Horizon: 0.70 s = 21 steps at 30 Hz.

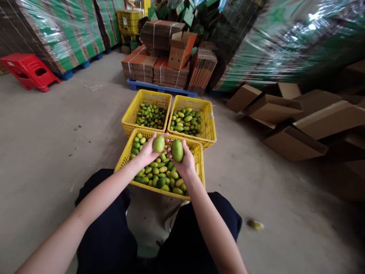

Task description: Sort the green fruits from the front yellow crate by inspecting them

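Note:
Above the near yellow crate [202, 167], my left hand [148, 153] holds a light green fruit [159, 144]. Beside it, my right hand [184, 163] has its fingers around a darker green fruit [177, 150]. Both fruits are lifted over many green and yellowish fruits [162, 180] lying in that crate. Behind it stand two more yellow crates, one at the left [129, 110] with smaller green fruits and one at the right [210, 125] with green and yellow fruits.
A red stool [31, 70] stands at the far left. Bundled cardboard [142, 66] rests on a blue pallet [162, 88] behind the crates. Open cardboard boxes [295, 142] lie at the right. A single fruit [256, 224] is on the floor at the lower right.

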Available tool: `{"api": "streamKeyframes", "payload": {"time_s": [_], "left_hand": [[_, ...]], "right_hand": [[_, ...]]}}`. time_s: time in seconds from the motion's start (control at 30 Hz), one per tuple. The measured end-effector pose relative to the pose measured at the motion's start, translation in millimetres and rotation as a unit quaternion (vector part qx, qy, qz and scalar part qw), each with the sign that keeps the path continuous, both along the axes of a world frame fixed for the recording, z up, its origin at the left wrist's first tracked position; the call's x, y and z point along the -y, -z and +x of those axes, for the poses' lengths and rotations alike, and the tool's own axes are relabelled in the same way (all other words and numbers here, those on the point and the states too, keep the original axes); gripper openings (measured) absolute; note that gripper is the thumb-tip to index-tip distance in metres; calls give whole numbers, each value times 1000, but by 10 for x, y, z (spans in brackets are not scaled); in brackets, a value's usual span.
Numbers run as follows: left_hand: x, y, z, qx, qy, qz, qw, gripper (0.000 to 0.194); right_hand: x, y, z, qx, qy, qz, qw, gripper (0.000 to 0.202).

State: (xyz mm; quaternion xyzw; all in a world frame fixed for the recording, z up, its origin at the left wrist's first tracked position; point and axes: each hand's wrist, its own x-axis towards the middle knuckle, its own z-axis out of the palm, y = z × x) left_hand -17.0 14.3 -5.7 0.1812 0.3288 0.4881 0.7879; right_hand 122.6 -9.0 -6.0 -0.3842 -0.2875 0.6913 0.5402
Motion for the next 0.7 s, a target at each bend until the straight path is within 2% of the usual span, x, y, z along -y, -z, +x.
{"api": "streamKeyframes", "payload": {"time_s": [0.13, 0.23, 0.37, 0.57, 0.7], "left_hand": [[46, -79, -4, 25, 43, -36, 998, 30], [99, -155, 19, 7, 37, -57, 998, 15], [105, -154, 38, -15, 3, -81, 997, 29], [37, -67, -2, 51, -39, -121, 991, 37], [96, -148, -17, 82, -28, -131, 988, 45]], "right_hand": [[36, -43, -35, -19, 37, 19, 999, 40], [58, -60, -47, -40, 62, 13, 997, 38], [56, -56, -43, -62, 56, -42, 996, 34], [26, -25, -78, -83, 87, -73, 990, 32], [23, -21, -102, -96, 56, -80, 991, 34]]}}
